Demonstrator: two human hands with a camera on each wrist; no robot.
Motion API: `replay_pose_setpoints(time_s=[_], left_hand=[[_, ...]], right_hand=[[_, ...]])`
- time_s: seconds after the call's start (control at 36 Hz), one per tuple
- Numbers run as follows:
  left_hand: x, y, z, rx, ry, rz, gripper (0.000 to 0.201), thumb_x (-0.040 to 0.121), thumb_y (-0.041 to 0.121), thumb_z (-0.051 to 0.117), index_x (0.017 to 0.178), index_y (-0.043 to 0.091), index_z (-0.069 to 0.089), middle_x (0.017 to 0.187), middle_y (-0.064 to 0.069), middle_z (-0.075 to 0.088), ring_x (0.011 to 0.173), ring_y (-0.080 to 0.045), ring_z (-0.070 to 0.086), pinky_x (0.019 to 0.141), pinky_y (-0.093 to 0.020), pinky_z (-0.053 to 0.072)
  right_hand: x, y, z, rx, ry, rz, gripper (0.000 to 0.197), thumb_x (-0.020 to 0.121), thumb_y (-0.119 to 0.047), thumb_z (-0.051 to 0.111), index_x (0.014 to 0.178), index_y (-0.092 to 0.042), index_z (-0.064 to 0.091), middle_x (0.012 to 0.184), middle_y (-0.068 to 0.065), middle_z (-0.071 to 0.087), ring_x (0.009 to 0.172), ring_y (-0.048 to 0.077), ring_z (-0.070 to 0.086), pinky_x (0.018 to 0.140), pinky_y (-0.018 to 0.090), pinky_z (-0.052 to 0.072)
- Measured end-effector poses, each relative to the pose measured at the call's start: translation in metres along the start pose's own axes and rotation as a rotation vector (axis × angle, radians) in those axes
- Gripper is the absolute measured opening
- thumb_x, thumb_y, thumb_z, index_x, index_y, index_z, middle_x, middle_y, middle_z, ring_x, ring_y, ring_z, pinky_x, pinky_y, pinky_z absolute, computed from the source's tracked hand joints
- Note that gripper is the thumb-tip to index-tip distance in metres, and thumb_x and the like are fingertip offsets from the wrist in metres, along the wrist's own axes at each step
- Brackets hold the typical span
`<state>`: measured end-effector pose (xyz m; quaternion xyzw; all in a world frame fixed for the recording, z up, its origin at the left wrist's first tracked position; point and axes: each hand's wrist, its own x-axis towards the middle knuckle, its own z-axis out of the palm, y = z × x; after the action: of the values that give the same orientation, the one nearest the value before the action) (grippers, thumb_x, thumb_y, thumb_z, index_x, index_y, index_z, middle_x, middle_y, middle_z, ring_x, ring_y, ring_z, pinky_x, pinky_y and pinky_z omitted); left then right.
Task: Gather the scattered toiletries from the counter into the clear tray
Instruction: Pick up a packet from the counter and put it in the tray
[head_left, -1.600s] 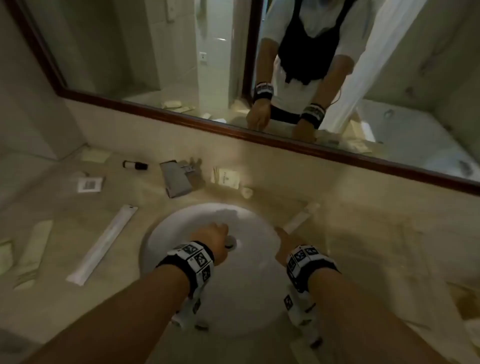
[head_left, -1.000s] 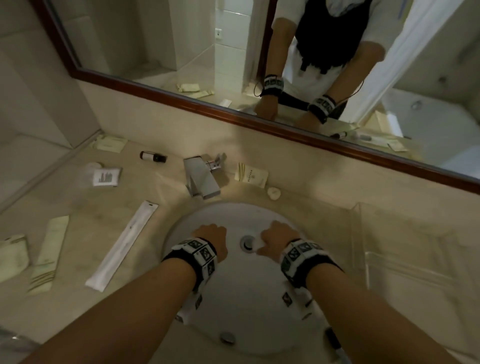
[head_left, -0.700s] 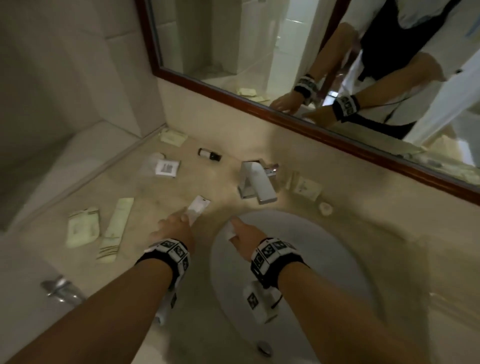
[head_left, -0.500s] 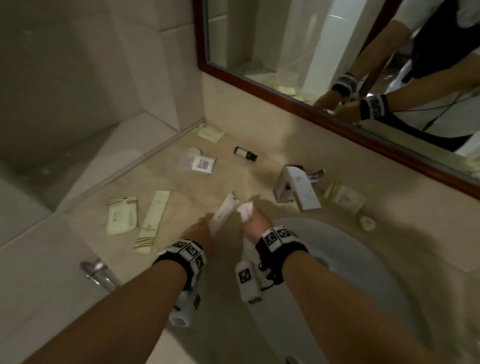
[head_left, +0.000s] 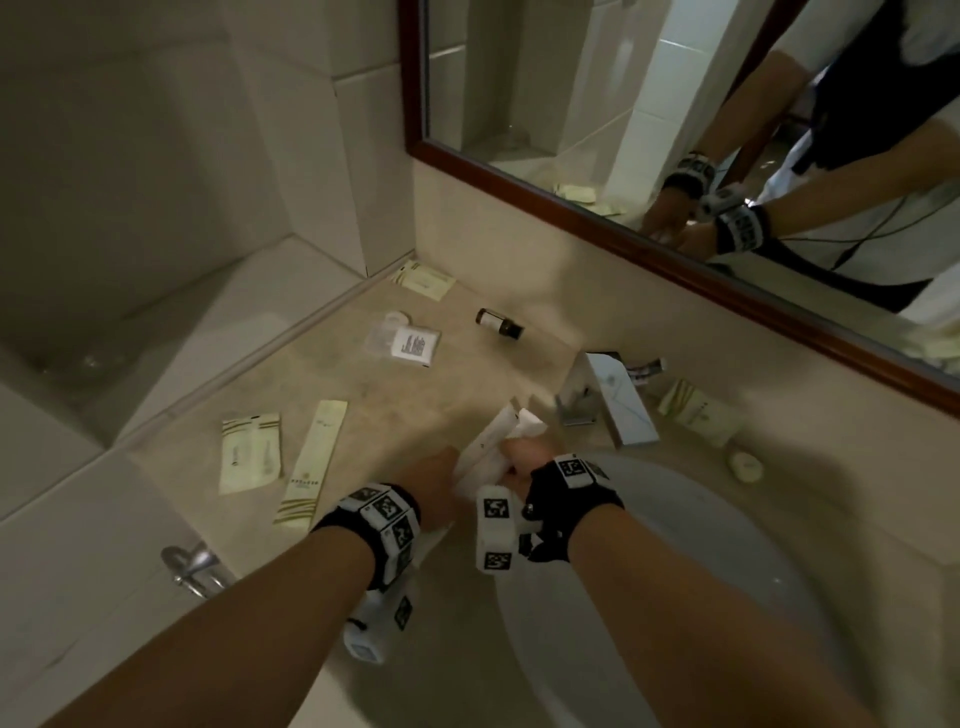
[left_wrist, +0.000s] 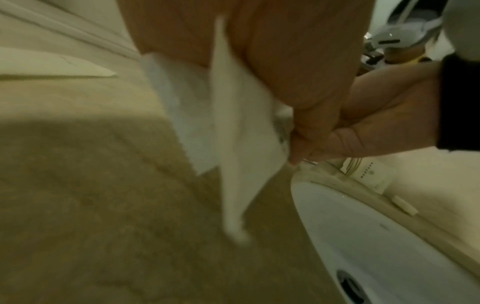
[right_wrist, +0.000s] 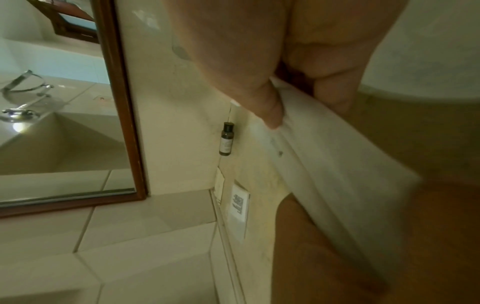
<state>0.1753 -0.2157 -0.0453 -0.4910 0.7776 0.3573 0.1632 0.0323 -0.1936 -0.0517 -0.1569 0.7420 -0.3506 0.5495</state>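
Just left of the sink, my left hand (head_left: 434, 480) grips a long white packet (head_left: 485, 441) that sticks up towards the faucet. My right hand (head_left: 527, 452) pinches a second white packet (head_left: 530, 423) right beside it, and the two packets touch. The left wrist view shows both packets (left_wrist: 241, 144) overlapping, with my right hand's fingertips (left_wrist: 298, 148) on the edge of the front one. In the right wrist view my thumb (right_wrist: 270, 117) presses on a white packet (right_wrist: 337, 164). The clear tray is out of view.
Lying on the beige counter are a dark small bottle (head_left: 500, 323), a labelled clear packet (head_left: 410, 344), cream sachets (head_left: 250, 452) (head_left: 311, 465) (head_left: 423, 280) and, right of the faucet (head_left: 615, 400), another sachet (head_left: 698, 413) and a small soap (head_left: 745, 466). The white sink (head_left: 701, 571) is on the right.
My view swung left from the sink. The right hand brought a white packet over from the right, the left hand picked up the long white packet, and both hands now meet.
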Motion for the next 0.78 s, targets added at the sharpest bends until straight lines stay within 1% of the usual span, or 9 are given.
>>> replay_pose_setpoints(time_s=[0.06, 0.17, 0.25, 0.33, 0.44, 0.53, 0.61, 0.67, 0.78], left_hand=[[-0.001, 0.001, -0.002, 0.085, -0.059, -0.007, 0.059, 0.091, 0.030, 0.063, 0.140, 0.012, 0.036, 0.144, -0.011, 0.044, 0.130, -0.029, 0.046, 0.106, -0.037, 0.039], [-0.010, 0.005, -0.001, 0.194, -0.083, 0.014, 0.061, 0.095, 0.028, 0.056, 0.147, 0.011, 0.029, 0.150, -0.012, 0.039, 0.136, -0.028, 0.041, 0.109, -0.035, 0.034], [-0.018, 0.016, 0.002, 0.254, -0.085, 0.056, 0.060, 0.096, 0.026, 0.055, 0.149, 0.012, 0.029, 0.150, -0.012, 0.040, 0.136, -0.027, 0.042, 0.107, -0.035, 0.036], [-0.029, 0.038, 0.007, 0.300, -0.123, 0.101, 0.057, 0.100, 0.023, 0.049, 0.151, 0.013, 0.027, 0.153, -0.011, 0.036, 0.137, -0.027, 0.040, 0.108, -0.034, 0.035], [-0.050, 0.076, 0.019, 0.335, -0.160, 0.227, 0.065, 0.094, 0.027, 0.059, 0.151, 0.020, 0.027, 0.154, -0.006, 0.035, 0.133, -0.026, 0.046, 0.106, -0.035, 0.040], [-0.063, 0.111, 0.033, 0.291, -0.193, 0.314, 0.062, 0.091, 0.029, 0.064, 0.146, 0.027, 0.036, 0.143, -0.001, 0.047, 0.104, -0.025, 0.065, 0.078, -0.031, 0.058], [-0.081, 0.151, 0.054, 0.266, -0.197, 0.348, 0.052, 0.088, 0.028, 0.068, 0.136, 0.025, 0.048, 0.131, -0.004, 0.054, 0.101, -0.028, 0.064, 0.075, -0.034, 0.058], [-0.094, 0.177, 0.072, 0.252, -0.207, 0.363, 0.055, 0.087, 0.026, 0.070, 0.137, 0.020, 0.048, 0.131, -0.008, 0.054, 0.102, -0.033, 0.065, 0.080, -0.039, 0.058], [-0.113, 0.236, 0.107, 0.412, -0.221, 0.467, 0.051, 0.088, 0.029, 0.068, 0.134, 0.018, 0.049, 0.123, -0.009, 0.063, 0.082, -0.025, 0.068, 0.074, -0.033, 0.055]], right_hand=[[-0.003, 0.001, -0.001, -0.147, 0.041, -0.055, 0.039, 0.094, -0.012, 0.052, 0.131, 0.002, 0.047, 0.139, 0.020, 0.049, 0.119, 0.035, 0.053, 0.099, 0.043, 0.046], [-0.015, 0.016, -0.007, -0.604, 0.092, -0.234, 0.076, 0.084, -0.022, 0.066, 0.147, -0.005, 0.027, 0.144, 0.011, 0.042, 0.131, 0.029, 0.045, 0.105, 0.035, 0.042], [-0.029, 0.030, -0.017, -0.917, 0.168, -0.350, 0.073, 0.085, -0.027, 0.063, 0.146, -0.010, 0.027, 0.150, 0.013, 0.030, 0.139, 0.034, 0.031, 0.111, 0.042, 0.033], [-0.053, 0.042, -0.041, -1.160, 0.092, -0.352, 0.094, 0.079, -0.014, 0.068, 0.152, -0.025, 0.009, 0.161, -0.001, -0.011, 0.148, 0.032, -0.009, 0.118, 0.054, 0.014], [-0.087, 0.057, -0.078, -1.426, 0.085, -0.420, 0.080, 0.080, -0.016, 0.066, 0.146, -0.035, 0.024, 0.161, -0.004, -0.012, 0.145, 0.031, -0.023, 0.112, 0.064, -0.005], [-0.112, 0.072, -0.112, -1.514, 0.117, -0.429, 0.065, 0.083, -0.020, 0.063, 0.140, -0.029, 0.036, 0.159, 0.001, 0.017, 0.148, 0.030, -0.007, 0.110, 0.067, -0.011], [-0.141, 0.090, -0.150, -1.506, 0.195, -0.378, 0.035, 0.089, -0.025, 0.053, 0.124, -0.022, 0.051, 0.132, 0.004, 0.054, 0.137, 0.029, 0.034, 0.112, 0.064, -0.007], [-0.159, 0.108, -0.177, -1.496, 0.264, -0.366, 0.028, 0.094, -0.026, 0.044, 0.119, -0.020, 0.057, 0.128, 0.003, 0.058, 0.133, 0.029, 0.039, 0.115, 0.060, -0.001], [-0.194, 0.136, -0.236, -1.484, 0.293, -0.293, 0.029, 0.096, -0.021, 0.039, 0.120, -0.016, 0.055, 0.129, 0.007, 0.058, 0.127, 0.028, 0.046, 0.117, 0.058, 0.001]])
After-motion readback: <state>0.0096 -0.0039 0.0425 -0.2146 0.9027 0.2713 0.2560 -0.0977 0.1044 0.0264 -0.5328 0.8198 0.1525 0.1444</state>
